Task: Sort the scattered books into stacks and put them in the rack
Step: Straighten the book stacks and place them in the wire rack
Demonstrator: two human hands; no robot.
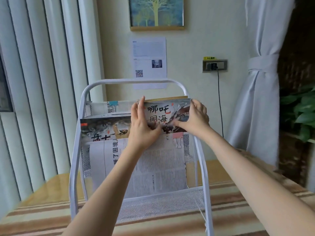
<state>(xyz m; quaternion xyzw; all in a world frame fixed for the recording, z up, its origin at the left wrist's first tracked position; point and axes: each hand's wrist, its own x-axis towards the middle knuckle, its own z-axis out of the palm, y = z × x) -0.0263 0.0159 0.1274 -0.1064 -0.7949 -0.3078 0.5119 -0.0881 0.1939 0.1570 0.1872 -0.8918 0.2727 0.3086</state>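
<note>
Striped tabletop [238, 210] bears rack [202, 167]; left hand [141, 126] and right hand [196, 118] pinch book [163, 113] edges.

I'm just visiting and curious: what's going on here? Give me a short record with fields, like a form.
Setting: white metal rack standing on a striped tablecloth, against a wall
Action: a person is lowering a stack of books into the rack
Held item: book stack, front cover with large Chinese characters
Left hand: grips the stack's left edge
Right hand: grips the stack's right edge
Already in rack: another illustrated book on the left; a newspaper in the front pocket, with a pink clip
</note>
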